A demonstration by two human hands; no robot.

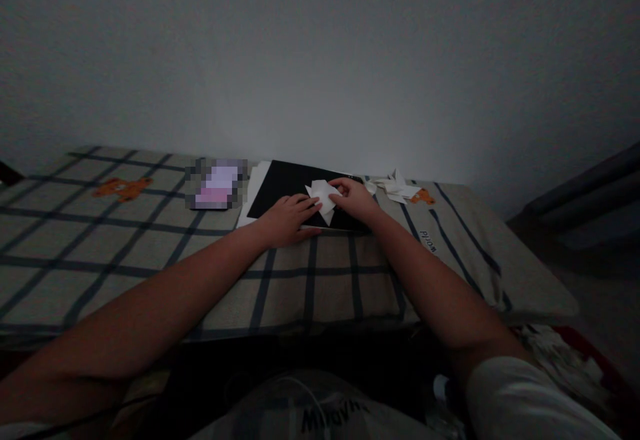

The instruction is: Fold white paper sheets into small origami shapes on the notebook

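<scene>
A folded piece of white paper (323,195) with several pointed corners lies over a flat black board (280,183). My right hand (354,199) pinches the paper's right edge between thumb and fingers. From the left, my left hand (290,219) rests flat, fingers stretched out, with its fingertips touching the paper's lower left side. White sheets (249,212) stick out from under the board's left edge. Just beyond my right hand sit folded white paper pieces (397,188) with pointed tips.
A checked cloth (150,247) with orange bear figures covers the table. On the left lies a phone-like device (217,185) with a lit, pixelated screen. A pale wall (320,60) rises behind the table. Below its front edge at right is a bottle (443,400).
</scene>
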